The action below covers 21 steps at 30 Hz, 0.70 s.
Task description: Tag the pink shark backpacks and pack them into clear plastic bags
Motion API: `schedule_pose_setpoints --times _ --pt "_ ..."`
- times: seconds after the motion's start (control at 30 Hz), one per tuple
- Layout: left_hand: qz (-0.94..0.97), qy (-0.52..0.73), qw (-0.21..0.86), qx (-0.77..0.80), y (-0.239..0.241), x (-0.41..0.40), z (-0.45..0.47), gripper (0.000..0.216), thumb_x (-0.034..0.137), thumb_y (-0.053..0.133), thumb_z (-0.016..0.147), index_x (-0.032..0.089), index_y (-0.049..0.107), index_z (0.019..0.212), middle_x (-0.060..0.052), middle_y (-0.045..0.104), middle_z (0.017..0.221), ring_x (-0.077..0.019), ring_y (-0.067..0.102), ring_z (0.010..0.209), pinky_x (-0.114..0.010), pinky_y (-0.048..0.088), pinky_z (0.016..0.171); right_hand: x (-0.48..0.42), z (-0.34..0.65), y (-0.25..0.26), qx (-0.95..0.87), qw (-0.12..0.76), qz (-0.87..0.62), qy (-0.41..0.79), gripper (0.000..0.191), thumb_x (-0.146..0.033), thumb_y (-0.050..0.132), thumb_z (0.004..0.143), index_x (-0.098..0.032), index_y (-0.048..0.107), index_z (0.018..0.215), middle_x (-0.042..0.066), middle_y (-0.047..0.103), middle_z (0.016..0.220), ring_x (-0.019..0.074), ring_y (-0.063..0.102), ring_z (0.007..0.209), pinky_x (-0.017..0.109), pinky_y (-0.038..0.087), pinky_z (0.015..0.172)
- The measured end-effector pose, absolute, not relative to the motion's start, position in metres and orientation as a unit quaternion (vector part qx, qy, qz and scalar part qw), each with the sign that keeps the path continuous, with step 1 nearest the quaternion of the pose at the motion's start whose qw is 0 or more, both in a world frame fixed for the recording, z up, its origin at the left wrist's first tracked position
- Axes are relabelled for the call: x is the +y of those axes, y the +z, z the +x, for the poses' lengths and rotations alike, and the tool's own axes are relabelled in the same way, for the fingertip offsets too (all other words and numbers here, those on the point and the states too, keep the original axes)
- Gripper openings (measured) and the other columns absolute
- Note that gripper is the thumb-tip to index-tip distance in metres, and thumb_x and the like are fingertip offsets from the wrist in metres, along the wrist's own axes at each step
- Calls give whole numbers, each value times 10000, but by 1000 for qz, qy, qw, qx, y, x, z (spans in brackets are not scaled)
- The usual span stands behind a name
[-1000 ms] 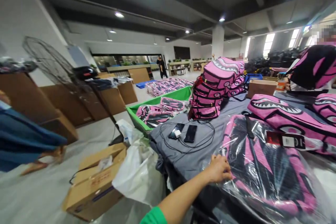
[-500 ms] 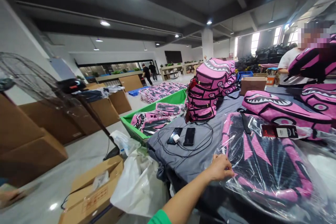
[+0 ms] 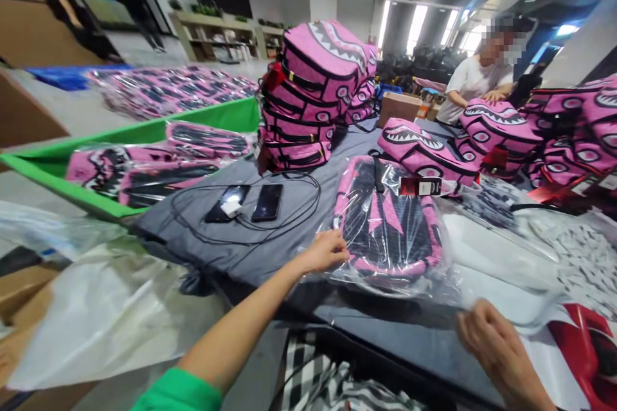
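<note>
A pink and black backpack lies flat inside a clear plastic bag on the grey-covered table. At the left edge of the bag, my left hand is closed, pinching the plastic. My right hand is at the near right corner, its fingers curled on the plastic; slight blur hides the fingertips. A red and black hang tag lies across the top of the backpack.
Two phones, one with a white charger, and a looped black cable lie to the left. Stacked pink backpacks stand behind. A green-sided bin holds bagged backpacks. Across the table, a co-worker touches a backpack.
My view has swung right and down. My right hand has come into view at the bag's near right corner. My left hand stays on the bag's left edge.
</note>
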<state>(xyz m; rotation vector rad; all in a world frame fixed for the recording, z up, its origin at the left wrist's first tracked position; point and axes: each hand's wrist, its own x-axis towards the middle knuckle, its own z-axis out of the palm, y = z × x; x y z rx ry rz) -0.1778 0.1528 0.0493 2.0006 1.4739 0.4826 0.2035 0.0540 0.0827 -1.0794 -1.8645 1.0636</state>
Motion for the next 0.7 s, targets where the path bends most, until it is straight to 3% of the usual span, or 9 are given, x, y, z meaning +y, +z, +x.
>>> schedule_pose_setpoints --times 0.07,0.17,0.37,0.47,0.53,0.63,0.7 --pt "754 178 299 558 52 151 -177 135 302 664 856 196 682 774 -8 589 911 -219 549 980 -402 353 980 97 157 106 -755 276 -365 470 466 -645 488 972 -235 375 781 -38 347 665 131 322 573 266 315 517" --pt "752 173 298 562 56 150 -176 123 298 669 851 197 689 784 -10 598 921 -229 547 1000 -411 353 984 164 78 132 -850 81 -244 460 485 -650 558 939 -211 435 775 -43 403 700 120 342 622 262 305 585" --pt "755 177 306 552 53 149 -178 115 313 657 865 211 693 826 -19 609 973 -237 532 1023 -405 361 982 241 -3 110 -899 -215 -260 280 307 -438 743 886 -199 551 878 -57 521 679 128 470 630 245 287 602" --pt "756 186 309 546 52 147 -178 131 326 636 886 213 691 848 -21 603 976 -233 522 1016 -416 354 998 252 4 104 -901 -179 -348 188 382 -397 880 756 -192 589 895 -28 593 733 149 522 667 250 279 597" --pt "755 189 312 545 51 146 -178 115 313 645 883 212 684 845 -17 597 971 -229 522 1021 -417 351 1007 249 15 109 -901 -118 -400 121 305 -336 842 808 -172 602 900 12 630 802 160 543 717 257 279 616" --pt "755 185 316 543 51 147 -179 108 301 658 882 207 671 831 -12 598 968 -228 530 1035 -407 354 1002 229 23 115 -908 -65 -380 161 190 -343 680 950 -167 613 981 18 660 845 143 556 732 241 322 637" --pt "758 177 316 543 50 149 -181 130 312 644 895 205 663 823 -12 598 970 -227 532 1031 -398 362 994 212 19 110 -909 -82 -351 209 250 -423 695 924 -188 634 984 -3 678 843 138 574 731 231 344 628"
